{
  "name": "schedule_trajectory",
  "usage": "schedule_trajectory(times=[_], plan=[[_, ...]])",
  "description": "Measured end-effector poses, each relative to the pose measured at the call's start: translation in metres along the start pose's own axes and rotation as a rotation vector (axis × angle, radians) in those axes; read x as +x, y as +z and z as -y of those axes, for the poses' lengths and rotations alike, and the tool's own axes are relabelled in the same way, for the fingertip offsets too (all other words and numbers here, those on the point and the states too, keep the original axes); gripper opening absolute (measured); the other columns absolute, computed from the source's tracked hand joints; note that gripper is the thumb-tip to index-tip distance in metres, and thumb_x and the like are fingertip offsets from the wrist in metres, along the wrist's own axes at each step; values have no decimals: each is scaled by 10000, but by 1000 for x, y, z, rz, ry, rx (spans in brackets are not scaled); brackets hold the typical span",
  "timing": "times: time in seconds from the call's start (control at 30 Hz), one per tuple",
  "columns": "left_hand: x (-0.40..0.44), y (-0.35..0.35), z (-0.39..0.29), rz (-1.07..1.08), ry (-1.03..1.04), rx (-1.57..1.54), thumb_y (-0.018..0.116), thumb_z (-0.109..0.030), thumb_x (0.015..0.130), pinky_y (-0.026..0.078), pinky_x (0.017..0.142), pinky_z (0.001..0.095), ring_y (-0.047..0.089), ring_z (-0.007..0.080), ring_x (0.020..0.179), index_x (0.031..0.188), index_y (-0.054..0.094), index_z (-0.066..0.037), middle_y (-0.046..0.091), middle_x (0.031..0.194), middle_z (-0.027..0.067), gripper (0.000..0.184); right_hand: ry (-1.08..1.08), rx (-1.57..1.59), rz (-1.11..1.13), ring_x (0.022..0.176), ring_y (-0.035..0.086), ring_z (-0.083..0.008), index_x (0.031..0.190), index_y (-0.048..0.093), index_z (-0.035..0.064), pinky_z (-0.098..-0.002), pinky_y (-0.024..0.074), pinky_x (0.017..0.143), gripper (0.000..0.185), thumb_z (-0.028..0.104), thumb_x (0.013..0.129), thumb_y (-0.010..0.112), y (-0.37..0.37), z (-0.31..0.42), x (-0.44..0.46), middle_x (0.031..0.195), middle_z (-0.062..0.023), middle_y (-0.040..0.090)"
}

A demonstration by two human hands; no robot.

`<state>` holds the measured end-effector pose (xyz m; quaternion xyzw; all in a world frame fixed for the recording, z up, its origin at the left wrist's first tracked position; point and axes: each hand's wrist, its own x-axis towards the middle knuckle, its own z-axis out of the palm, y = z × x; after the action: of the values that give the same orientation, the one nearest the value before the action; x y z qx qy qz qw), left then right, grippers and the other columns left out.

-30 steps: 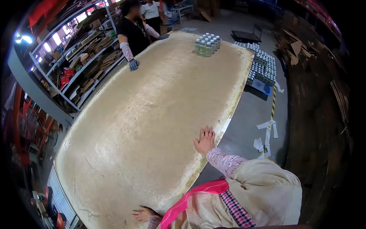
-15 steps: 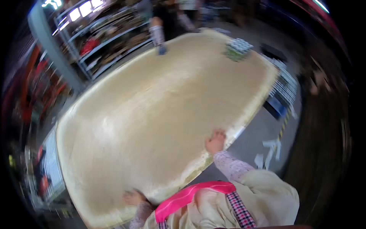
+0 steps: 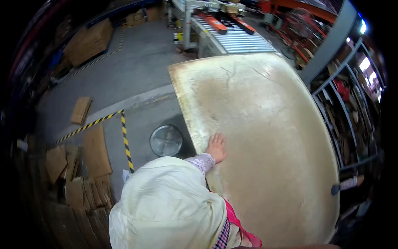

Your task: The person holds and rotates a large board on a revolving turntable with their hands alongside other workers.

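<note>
On tabletop (image 3: 269,162), left hand (image 3: 216,148); conveyor (image 3: 245,41) marking (image 3: 208,5) illegible.

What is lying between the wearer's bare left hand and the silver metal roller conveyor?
Between the bare left hand and the silver metal roller conveyor, the head view shows only bare, scuffed beige tabletop.
</note>
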<state>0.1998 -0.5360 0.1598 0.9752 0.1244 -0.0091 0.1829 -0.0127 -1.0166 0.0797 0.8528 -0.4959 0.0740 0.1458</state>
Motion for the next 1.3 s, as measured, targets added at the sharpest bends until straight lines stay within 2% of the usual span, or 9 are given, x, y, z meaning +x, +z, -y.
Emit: schedule_trajectory(times=[0.7,0.8,0.83,0.9,0.93,1.0,1.07,1.17,1.3], plan=[[1,11,3,-49,28,-61,601,-475,940,142,1237,633,133,432,1563,1516,422,-13,212,1660,261,760,-268,94,-114,1355,467,-472,1419,499,-83,-580,370,1136,765,541,978,550,-6,53,45,1453,-306,492],[3,-2,-9,62,40,32,563,-469,949,93,1261,587,137,423,1564,1540,386,-4,264,1656,238,772,-88,54,-106,1351,470,-473,1415,502,-83,-580,370,1136,760,537,979,551,7,2,28,1450,-306,493],[-2,-1,-8,25,-59,-78,555,-475,946,80,1264,582,151,425,1559,1552,369,-9,283,1647,246,787,-18,22,-95,1349,471,-473,1414,503,-83,-580,370,1136,758,536,979,551,15,-16,15,1449,-307,493],[1,12,4,3,45,39,596,-455,917,69,1258,598,149,440,1554,1556,367,-14,248,1657,259,809,83,-3,-62,1346,473,-474,1412,505,-83,-580,370,1135,754,533,979,551,26,-37,-9,1447,-307,494],[5,25,10,-8,-38,-76,603,-459,903,65,1254,603,136,446,1557,1564,357,-9,221,1667,262,836,64,47,-133,1348,460,-475,1394,514,-84,-574,345,1150,714,481,962,576,22,-44,-29,1429,-314,495],[7,15,11,5,-9,-21,613,-431,884,80,1250,606,134,463,1553,1565,347,15,211,1667,277,857,285,466,233,1469,284,-487,1474,414,-73,-609,244,1193,805,416,883,659,-72,-17,-24,1547,-319,360],[3,7,4,-70,33,98,609,-425,900,165,1234,595,219,451,1531,1521,395,29,277,1637,279,798,210,322,162,1496,214,-518,1496,401,-58,-628,184,1212,846,429,862,676,-45,-18,-21,1586,-335,300],[3,-1,-1,-10,35,192,595,-422,924,200,1227,578,235,427,1530,1536,376,10,281,1640,265,780,269,455,192,1521,142,-531,1521,352,-72,-632,132,1229,894,458,873,665,-75,-12,-21,1624,-349,220],[8,16,3,-65,-8,230,558,-440,956,216,1223,574,239,413,1532,1551,363,-9,284,1642,247,760,276,455,148,1510,171,-532,1505,387,-52,-632,151,1222,886,462,851,691,-83,-8,-16,1608,-340,256]])
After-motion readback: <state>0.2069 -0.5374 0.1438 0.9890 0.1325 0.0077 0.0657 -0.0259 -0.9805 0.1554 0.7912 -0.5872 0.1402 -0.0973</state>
